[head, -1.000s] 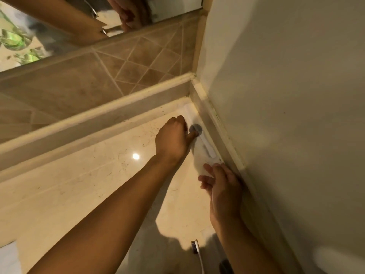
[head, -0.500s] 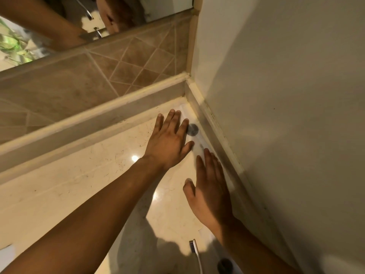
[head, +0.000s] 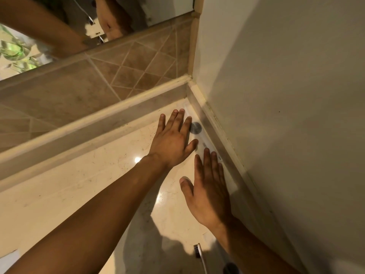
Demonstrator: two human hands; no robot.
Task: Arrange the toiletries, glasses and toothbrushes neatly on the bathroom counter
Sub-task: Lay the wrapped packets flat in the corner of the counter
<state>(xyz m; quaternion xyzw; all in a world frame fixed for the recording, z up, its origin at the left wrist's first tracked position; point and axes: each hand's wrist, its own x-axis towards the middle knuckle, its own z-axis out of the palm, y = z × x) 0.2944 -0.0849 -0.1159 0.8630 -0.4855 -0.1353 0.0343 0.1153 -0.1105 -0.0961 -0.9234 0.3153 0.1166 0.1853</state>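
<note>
Compared with one second earlier, both hands have released the white tube (head: 207,143) and now lie flat with fingers straight; compared with half a second earlier, their posture is nearly unchanged. The left hand (head: 172,139) is spread palm-down over the counter (head: 79,184), its fingertips beside the tube's dark round cap (head: 196,127). The right hand (head: 209,190) is extended palm-down over the lower part of the tube, fingers together, thumb apart. Neither hand grips anything; whether the palms touch the tube cannot be determined. The tube lies flat along the right-hand counter edge, against the raised ledge (head: 223,139) below the wall, cap toward the back corner. A dark mark on the tube is too blurred to read. A toothbrush (head: 199,254) lies on the counter near the bottom edge, bristle head pointing away from the person. The mirror (head: 59,26) reflects the arms.
</note>
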